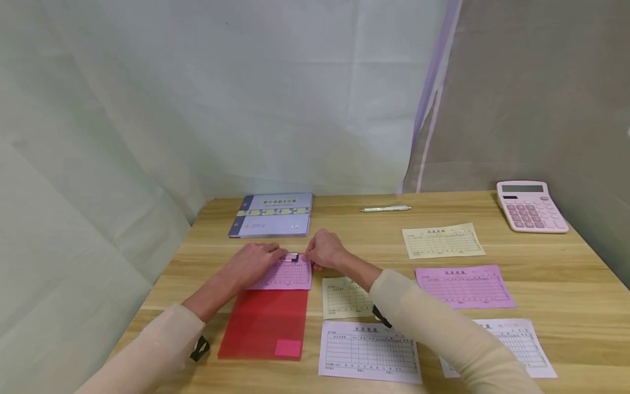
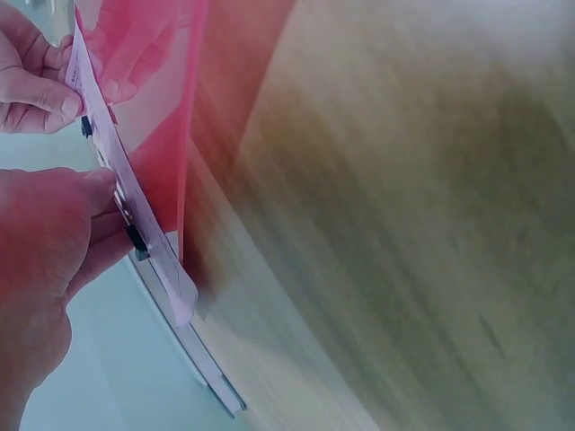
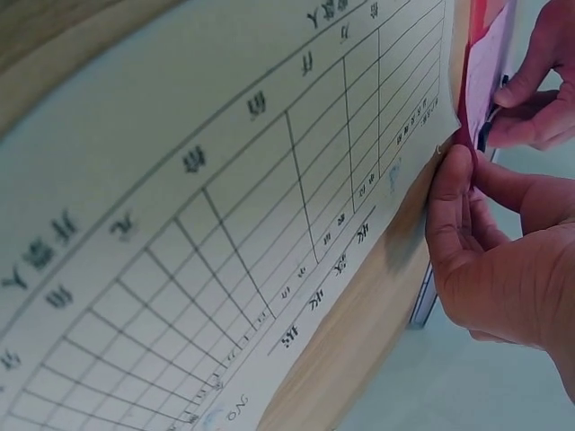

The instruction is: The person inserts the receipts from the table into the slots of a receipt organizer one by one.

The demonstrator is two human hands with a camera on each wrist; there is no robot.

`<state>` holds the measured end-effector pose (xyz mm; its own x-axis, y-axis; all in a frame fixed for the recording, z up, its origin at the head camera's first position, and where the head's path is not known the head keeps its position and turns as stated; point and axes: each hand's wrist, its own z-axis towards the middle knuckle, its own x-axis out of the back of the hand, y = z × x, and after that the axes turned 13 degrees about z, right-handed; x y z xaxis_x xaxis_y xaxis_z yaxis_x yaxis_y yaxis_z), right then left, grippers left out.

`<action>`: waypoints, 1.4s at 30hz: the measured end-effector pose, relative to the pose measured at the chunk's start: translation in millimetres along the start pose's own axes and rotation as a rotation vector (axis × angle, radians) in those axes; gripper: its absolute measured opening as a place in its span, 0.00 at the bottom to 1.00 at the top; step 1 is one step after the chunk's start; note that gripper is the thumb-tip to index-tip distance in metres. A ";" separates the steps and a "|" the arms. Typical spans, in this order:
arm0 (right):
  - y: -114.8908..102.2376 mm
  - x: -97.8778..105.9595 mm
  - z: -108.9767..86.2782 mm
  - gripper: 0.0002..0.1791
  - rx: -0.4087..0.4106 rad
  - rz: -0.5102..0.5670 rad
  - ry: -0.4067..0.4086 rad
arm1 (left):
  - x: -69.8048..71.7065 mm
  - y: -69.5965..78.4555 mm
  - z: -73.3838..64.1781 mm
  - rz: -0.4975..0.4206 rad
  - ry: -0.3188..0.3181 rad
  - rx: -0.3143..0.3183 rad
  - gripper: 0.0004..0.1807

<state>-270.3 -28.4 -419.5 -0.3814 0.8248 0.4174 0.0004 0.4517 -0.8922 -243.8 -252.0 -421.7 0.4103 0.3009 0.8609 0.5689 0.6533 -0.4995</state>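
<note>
A red translucent folder (image 1: 266,323) lies at the left of the table, a pink printed slip (image 1: 287,276) across its top. On the slip's upper edge sits a metal clip (image 1: 293,257) with black ends. My left hand (image 1: 253,265) is at this clip, its thumb and fingers on the bar in the left wrist view. With thumb and forefinger my right hand (image 1: 325,249) pinches the slip's upper right corner; the right wrist view shows this hand (image 3: 503,242) close up. Whether the folder's edge is also in that pinch is hidden.
A blue-grey ledger book (image 1: 275,216) lies behind the folder. A pen (image 1: 385,208) and a pink calculator (image 1: 531,207) are toward the back. Loose slips are spread on the right: cream (image 1: 443,241), pink (image 1: 465,287) and white (image 1: 369,350). My right forearm crosses above some of them.
</note>
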 end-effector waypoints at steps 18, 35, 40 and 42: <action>-1.0 0.8 0.8 0.09 0.001 -0.020 -0.013 | 0.4 0.8 0.5 0.008 0.008 -0.008 0.23; -3.6 2.7 -4.3 0.09 0.012 -0.021 -0.030 | 0.3 3.2 -1.3 -0.012 -0.036 0.028 0.26; -2.5 1.2 -4.4 0.09 0.029 -0.031 -0.018 | 2.2 3.1 -2.0 -0.050 -0.044 0.059 0.27; -2.5 0.6 -4.4 0.09 0.028 -0.035 -0.010 | 2.9 3.1 -2.1 -0.042 -0.042 0.054 0.27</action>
<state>-266.5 -27.5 -416.3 -0.3903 0.8050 0.4467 -0.0392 0.4702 -0.8817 -239.3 -250.6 -420.9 0.3559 0.3003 0.8850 0.5457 0.7020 -0.4577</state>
